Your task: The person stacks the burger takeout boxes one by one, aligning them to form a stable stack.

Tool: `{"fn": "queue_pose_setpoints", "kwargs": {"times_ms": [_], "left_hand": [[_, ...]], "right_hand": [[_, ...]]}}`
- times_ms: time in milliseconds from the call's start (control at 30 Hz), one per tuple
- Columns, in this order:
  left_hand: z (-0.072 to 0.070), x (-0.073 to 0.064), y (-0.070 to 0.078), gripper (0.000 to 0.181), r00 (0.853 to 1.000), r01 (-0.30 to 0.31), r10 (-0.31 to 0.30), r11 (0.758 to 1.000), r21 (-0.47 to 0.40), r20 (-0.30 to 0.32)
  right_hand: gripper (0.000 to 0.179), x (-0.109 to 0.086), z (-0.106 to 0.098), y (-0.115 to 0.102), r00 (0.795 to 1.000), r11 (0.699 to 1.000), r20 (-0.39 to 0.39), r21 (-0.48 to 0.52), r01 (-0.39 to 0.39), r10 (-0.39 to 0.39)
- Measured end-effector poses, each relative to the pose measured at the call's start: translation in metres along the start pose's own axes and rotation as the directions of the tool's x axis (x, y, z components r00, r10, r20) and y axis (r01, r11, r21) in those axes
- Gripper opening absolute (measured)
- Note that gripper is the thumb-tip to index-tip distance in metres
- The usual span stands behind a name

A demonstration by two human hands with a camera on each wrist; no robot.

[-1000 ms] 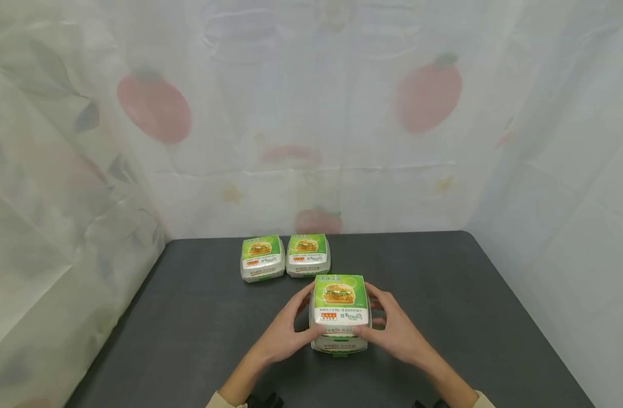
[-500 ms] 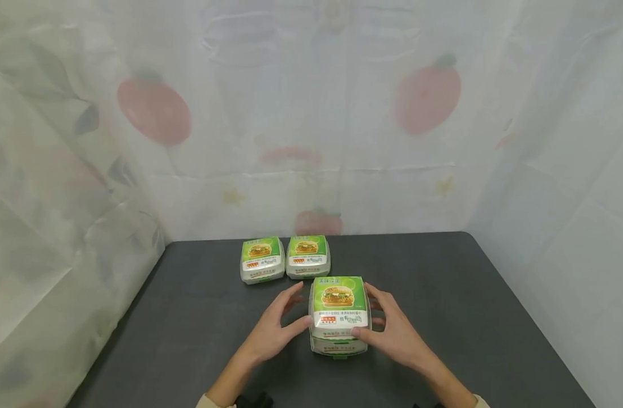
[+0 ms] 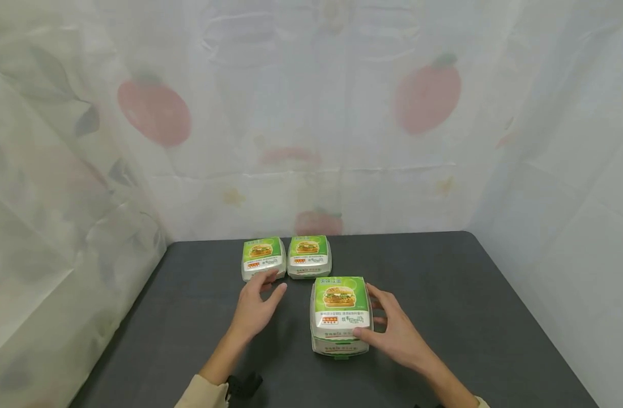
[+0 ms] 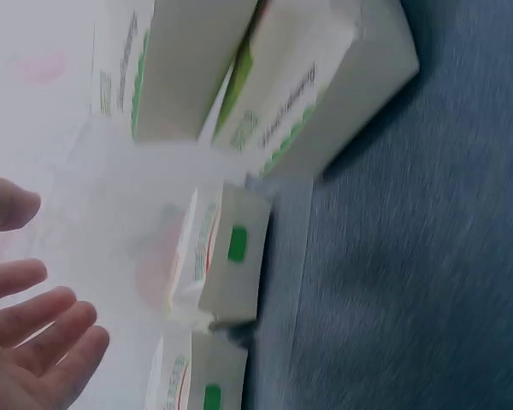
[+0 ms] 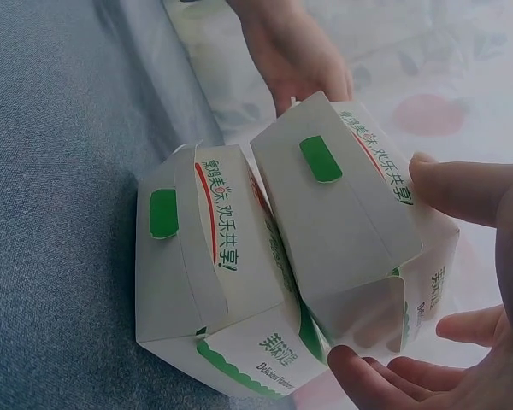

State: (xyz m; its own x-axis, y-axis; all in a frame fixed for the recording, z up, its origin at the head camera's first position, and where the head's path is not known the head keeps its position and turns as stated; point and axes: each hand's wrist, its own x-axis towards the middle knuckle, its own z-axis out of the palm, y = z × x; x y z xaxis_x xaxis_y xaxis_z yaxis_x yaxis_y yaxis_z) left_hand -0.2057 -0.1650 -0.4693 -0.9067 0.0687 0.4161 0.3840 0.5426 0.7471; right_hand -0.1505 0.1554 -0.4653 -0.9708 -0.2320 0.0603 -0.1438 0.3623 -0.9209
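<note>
Two white and green burger boxes stand stacked near the middle of the table, the upper box [image 3: 340, 300] resting on the lower box [image 3: 340, 347]. My right hand [image 3: 397, 331] holds the upper box at its right side, thumb on the front and fingers along the side. In the right wrist view the upper box [image 5: 350, 213] sits slightly askew on the lower box [image 5: 214, 265]. Fingers spread and holding nothing, my left hand [image 3: 254, 309] hovers just in front of the back left burger box [image 3: 263, 256]. Whether it touches that box I cannot tell.
Beside the back left box is another burger box [image 3: 308, 258], the two close together. They stand toward the far edge of the dark table [image 3: 403, 266]. Patterned white sheets [image 3: 311, 124] hang behind and on both sides.
My left hand has let go of the stack and moved left and forward toward the back left burger box. The right hand has stayed on the upper box.
</note>
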Motion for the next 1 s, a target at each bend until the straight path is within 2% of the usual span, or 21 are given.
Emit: {"fn": "queue_pose_setpoints", "kwargs": {"times_ms": [133,267,467,633,767,867,1000], "left_hand": [[-0.004,0.014,-0.012,0.042,0.997,-0.019,0.023,0.998,0.057,-0.068],[-0.008,0.026,-0.026,0.043,0.992,-0.010,0.022,0.995,0.094,-0.128],[-0.019,0.042,-0.042,0.049,0.989,0.036,-0.015,0.989,0.142,-0.150],[-0.028,0.052,-0.056,0.062,0.988,0.122,-0.104,0.978,0.169,-0.115],[-0.032,0.058,-0.070,0.074,0.980,0.198,-0.193,0.959,0.204,-0.043],[-0.033,0.062,-0.081,0.086,0.965,0.251,-0.262,0.941,0.226,0.020],[-0.033,0.067,-0.091,0.099,0.931,0.329,-0.354,0.920,0.214,0.090]], "right_hand": [[0.100,0.000,0.000,0.001,1.000,1.000,-0.005,0.001,0.008,-0.008],[0.100,0.000,0.000,0.000,1.000,1.000,-0.012,0.000,0.009,-0.009],[0.100,0.001,0.001,-0.001,1.000,1.000,-0.009,-0.006,0.019,-0.019],[0.099,0.001,0.001,-0.002,1.000,1.000,-0.013,-0.013,0.018,-0.018],[0.097,0.000,0.001,-0.002,1.000,1.000,-0.020,-0.025,0.013,-0.013],[0.097,0.000,0.002,-0.002,1.000,0.999,-0.025,-0.034,0.006,-0.007],[0.097,-0.001,0.002,-0.001,1.000,0.999,-0.027,-0.035,0.003,-0.004]]}}
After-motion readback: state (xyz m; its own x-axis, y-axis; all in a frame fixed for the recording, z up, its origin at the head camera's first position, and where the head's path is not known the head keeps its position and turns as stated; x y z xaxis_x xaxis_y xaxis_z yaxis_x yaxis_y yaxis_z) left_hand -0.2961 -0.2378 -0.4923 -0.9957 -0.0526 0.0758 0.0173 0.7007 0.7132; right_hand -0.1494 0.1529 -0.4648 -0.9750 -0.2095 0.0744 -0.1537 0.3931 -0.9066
